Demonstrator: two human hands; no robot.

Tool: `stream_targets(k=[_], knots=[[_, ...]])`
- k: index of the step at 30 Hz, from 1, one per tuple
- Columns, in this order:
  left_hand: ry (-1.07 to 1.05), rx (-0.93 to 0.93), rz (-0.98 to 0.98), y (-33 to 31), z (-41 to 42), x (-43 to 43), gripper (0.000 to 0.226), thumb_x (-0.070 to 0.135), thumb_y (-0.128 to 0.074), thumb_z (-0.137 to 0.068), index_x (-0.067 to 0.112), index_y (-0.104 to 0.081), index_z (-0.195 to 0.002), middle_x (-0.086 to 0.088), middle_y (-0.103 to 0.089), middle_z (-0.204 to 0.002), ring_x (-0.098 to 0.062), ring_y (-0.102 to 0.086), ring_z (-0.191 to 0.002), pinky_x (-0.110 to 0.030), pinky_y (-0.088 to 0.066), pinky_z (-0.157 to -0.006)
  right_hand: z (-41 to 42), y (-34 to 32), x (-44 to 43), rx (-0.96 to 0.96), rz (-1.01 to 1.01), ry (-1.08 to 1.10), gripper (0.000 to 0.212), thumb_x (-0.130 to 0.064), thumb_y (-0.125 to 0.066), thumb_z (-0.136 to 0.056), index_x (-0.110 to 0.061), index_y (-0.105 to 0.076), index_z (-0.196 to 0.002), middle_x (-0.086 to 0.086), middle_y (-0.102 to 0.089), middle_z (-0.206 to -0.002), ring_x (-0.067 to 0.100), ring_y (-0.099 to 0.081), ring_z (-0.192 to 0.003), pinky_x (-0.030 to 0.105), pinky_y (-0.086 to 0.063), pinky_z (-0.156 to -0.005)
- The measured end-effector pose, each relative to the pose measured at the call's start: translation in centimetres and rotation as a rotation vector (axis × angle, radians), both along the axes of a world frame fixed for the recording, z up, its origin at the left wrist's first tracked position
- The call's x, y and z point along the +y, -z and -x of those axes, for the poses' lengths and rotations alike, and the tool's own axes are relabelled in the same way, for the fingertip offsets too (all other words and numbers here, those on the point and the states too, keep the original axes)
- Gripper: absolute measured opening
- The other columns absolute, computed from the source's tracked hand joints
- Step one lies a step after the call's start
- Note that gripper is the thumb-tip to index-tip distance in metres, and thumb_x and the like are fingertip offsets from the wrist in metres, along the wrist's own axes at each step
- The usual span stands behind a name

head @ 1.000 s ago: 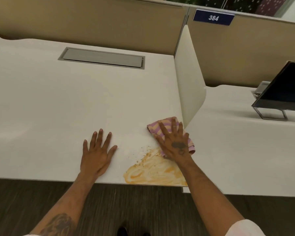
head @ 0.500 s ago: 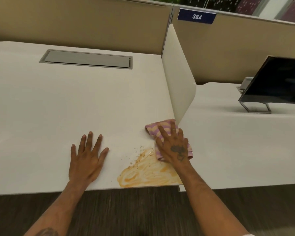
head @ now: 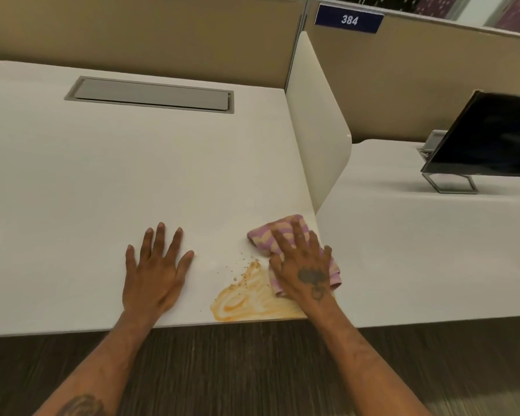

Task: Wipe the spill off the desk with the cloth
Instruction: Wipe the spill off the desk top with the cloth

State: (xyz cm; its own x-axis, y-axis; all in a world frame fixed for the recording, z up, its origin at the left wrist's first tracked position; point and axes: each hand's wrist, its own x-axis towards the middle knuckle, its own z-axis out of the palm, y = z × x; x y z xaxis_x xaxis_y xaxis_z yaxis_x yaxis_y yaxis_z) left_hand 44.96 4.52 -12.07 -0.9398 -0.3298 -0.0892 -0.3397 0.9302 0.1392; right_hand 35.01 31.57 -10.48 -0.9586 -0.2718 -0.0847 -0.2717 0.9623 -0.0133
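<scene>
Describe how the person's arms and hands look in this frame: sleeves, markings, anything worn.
Both forearms are bare, with no sleeves, gloves, rings or watch visible. The right hand has a dark tattoo on its back and a smaller mark at the wrist. The left hand is unmarked; its forearm shows a tattoo at the frame's bottom edge.

Right hand (head: 305, 273) flat on cloth (head: 264, 232) beside orange spill (head: 246, 301) on desk (head: 132, 181)

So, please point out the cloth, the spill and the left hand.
striped cloth (head: 263, 234): head view, bare far corner beyond the fingers.
orange spill (head: 246, 301): head view, middle of the smear.
left hand (head: 155, 279): head view, back of the hand.
</scene>
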Motion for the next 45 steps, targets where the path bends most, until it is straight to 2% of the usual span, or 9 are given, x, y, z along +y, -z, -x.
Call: stream_targets(k=[6, 13, 20, 25, 29, 32, 36, 40, 45], knots=[[-0.003, 0.004, 0.005, 0.4, 0.2, -0.1, 0.07, 0.062, -0.003, -0.095, 0.033, 0.0, -0.158, -0.003, 0.004, -0.168, -0.023, 0.005, -0.155, -0.055, -0.005, -0.123, 2.1, 0.0, -3.4, 0.015, 0.112, 0.205, 0.06, -0.053, -0.032, -0.099, -0.035, -0.023, -0.155, 0.014, -0.008, -0.166, 0.043, -0.02, -0.144, 0.061, -0.023, -0.113], [-0.015, 0.015, -0.007, 0.2, 0.2, 0.1, 0.069, 0.062, -0.005, -0.096, 0.033, -0.002, -0.158, -0.002, 0.001, -0.169, -0.023, 0.003, -0.155, -0.055, -0.006, -0.122, -0.3, 0.4, -1.1, -0.041, 0.095, -0.245, 0.058, -0.053, -0.033, -0.096, -0.047, -0.022, -0.153, -0.005, -0.003, -0.167, 0.034, -0.021, -0.146, 0.055, -0.024, -0.114], [-0.012, 0.022, -0.002, 0.5, 0.1, -0.1, 0.068, 0.063, -0.003, -0.097, 0.034, 0.0, -0.158, -0.001, 0.003, -0.169, -0.022, 0.005, -0.155, -0.054, -0.004, -0.123, 1.3, -0.3, -3.1, -0.016, 0.123, -0.018, 0.053, -0.047, -0.033, -0.099, -0.04, -0.03, -0.152, 0.001, -0.012, -0.166, 0.036, -0.027, -0.141, 0.056, -0.028, -0.112], [-0.005, 0.031, 0.009, 0.7, 0.2, -0.2, 0.07, 0.063, 0.0, -0.095, 0.034, -0.001, -0.158, -0.002, 0.001, -0.169, -0.023, 0.002, -0.155, -0.055, -0.005, -0.122, -0.9, -0.3, -4.7, -0.087, 0.138, -0.245, 0.056, -0.056, -0.023, -0.099, -0.045, -0.021, -0.154, -0.004, -0.004, -0.167, 0.032, -0.017, -0.148, 0.054, -0.018, -0.118], [-0.01, 0.038, -0.006, 0.8, 0.3, -0.3, 0.071, 0.063, 0.004, -0.093, 0.035, -0.003, -0.158, -0.001, 0.0, -0.169, -0.023, 0.002, -0.155, -0.055, -0.005, -0.122, -1.7, -1.4, -1.8, -0.133, 0.132, -0.518, 0.066, -0.06, -0.014, -0.089, -0.045, -0.032, -0.15, -0.006, -0.008, -0.167, 0.028, -0.023, -0.148, 0.047, -0.023, -0.119], [-0.01, 0.051, -0.012, 1.0, 0.2, -0.3, 0.07, 0.062, 0.003, -0.094, 0.034, -0.004, -0.158, -0.001, -0.001, -0.169, -0.023, 0.001, -0.155, -0.055, -0.005, -0.122, -0.1, -1.6, -1.6, -0.096, 0.136, -0.429, 0.06, -0.053, -0.025, -0.09, -0.039, -0.044, -0.145, -0.002, -0.02, -0.165, 0.03, -0.038, -0.137, 0.042, -0.034, -0.112], [-0.007, 0.064, -0.012, 1.1, 0.3, -0.4, 0.066, 0.06, -0.004, -0.098, 0.034, -0.006, -0.158, -0.002, -0.003, -0.169, -0.024, 0.0, -0.155, -0.056, -0.005, -0.121, -1.3, -0.4, -5.2, -0.08, 0.145, -0.287, 0.055, -0.05, -0.034, -0.096, -0.041, -0.031, -0.15, -0.002, -0.011, -0.166, 0.034, -0.025, -0.143, 0.054, -0.028, -0.114], [-0.002, 0.05, -0.024, 1.0, 0.2, -0.4, 0.064, 0.059, -0.007, -0.099, 0.035, -0.003, -0.158, -0.001, 0.001, -0.169, -0.023, 0.002, -0.155, -0.055, -0.003, -0.122, -4.1, -0.1, -6.1, -0.105, 0.155, -0.391, 0.055, -0.055, -0.031, -0.095, -0.047, -0.03, -0.15, -0.004, -0.01, -0.167, 0.035, -0.024, -0.145, 0.056, -0.025, -0.114], [-0.001, 0.049, -0.025, 1.0, 0.2, -0.5, 0.063, 0.058, -0.008, -0.1, 0.035, -0.002, -0.158, -0.001, 0.001, -0.169, -0.023, 0.003, -0.155, -0.055, -0.003, -0.122, -4.7, -0.9, -3.1, -0.152, 0.178, -0.644, 0.052, -0.053, -0.032, -0.09, -0.045, -0.05, -0.138, -0.007, -0.027, -0.162, 0.031, -0.041, -0.137, 0.049, -0.041, -0.106]])
